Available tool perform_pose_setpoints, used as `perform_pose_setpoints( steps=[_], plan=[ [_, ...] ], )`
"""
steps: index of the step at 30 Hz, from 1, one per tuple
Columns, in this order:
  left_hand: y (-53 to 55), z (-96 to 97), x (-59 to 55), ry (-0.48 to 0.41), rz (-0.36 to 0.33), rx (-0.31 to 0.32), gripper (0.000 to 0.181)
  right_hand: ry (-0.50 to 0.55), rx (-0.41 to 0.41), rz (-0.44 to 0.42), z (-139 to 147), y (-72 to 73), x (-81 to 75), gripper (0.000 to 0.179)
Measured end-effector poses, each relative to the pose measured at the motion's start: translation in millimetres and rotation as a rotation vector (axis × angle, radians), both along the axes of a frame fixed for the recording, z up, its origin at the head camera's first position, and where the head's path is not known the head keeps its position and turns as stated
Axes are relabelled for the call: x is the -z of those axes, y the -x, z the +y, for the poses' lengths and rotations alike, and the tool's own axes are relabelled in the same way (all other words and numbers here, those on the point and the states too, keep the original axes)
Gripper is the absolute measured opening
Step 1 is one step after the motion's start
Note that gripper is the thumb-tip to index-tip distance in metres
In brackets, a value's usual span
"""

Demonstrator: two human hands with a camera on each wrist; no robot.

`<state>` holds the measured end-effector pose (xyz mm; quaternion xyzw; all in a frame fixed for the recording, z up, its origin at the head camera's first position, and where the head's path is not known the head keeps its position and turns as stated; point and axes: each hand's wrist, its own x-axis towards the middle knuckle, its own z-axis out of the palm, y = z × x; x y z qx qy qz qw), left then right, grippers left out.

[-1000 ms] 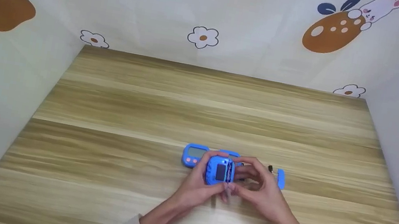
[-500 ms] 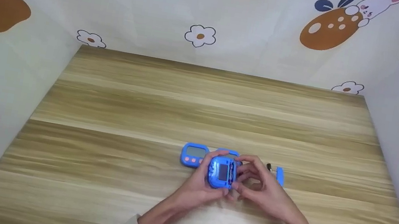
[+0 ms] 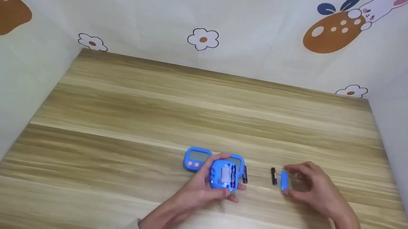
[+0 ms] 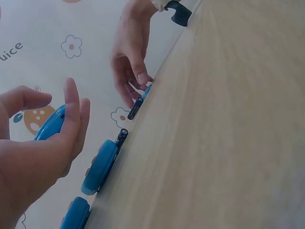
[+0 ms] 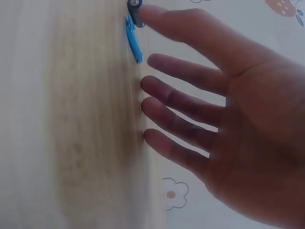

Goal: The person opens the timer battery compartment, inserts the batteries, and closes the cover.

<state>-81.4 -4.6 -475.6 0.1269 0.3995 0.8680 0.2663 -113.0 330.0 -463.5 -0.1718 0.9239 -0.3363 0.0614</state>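
Note:
My left hand (image 3: 197,186) holds a small blue digital timer (image 3: 214,179), back side up, between thumb and fingers. Its battery slot is uncovered, with a dark battery (image 3: 233,176) lying inside. On the table to the right lies the blue battery cover (image 3: 284,181). Around that cover, my right hand (image 3: 321,192) has its thumb at the near end and its forefinger at the far end. In the right wrist view the right hand (image 5: 248,119) shows spread fingers, with a gap between them and the cover (image 5: 134,43).
Two more blue timers stand behind the left hand: one on the left (image 3: 197,159), the other (image 3: 238,162) partly hidden. A loose black battery (image 3: 245,175) lies beside the second timer, another battery (image 3: 273,176) left of the cover. Patterned cloth walls (image 3: 153,19) border the wooden table (image 3: 171,109).
My right hand has left the timer and moved right to the battery cover. The left hand still holds the timer, its open slot now in fuller view.

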Motion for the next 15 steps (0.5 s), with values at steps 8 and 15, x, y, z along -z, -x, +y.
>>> perform_pose_setpoints(
  steps=[8, 15],
  plan=[
    [-0.6, -0.1, 1.7, -0.021, -0.014, 0.004, 0.084, -0.059, -0.007, 0.032, -1.6, 0.4, 0.7, 0.052],
    [-0.2, -0.3, 0.2, -0.014, -0.010, 0.004, 0.084, -0.028, -0.005, 0.025, -3.2, 2.1, 3.7, 0.050]
  ],
)
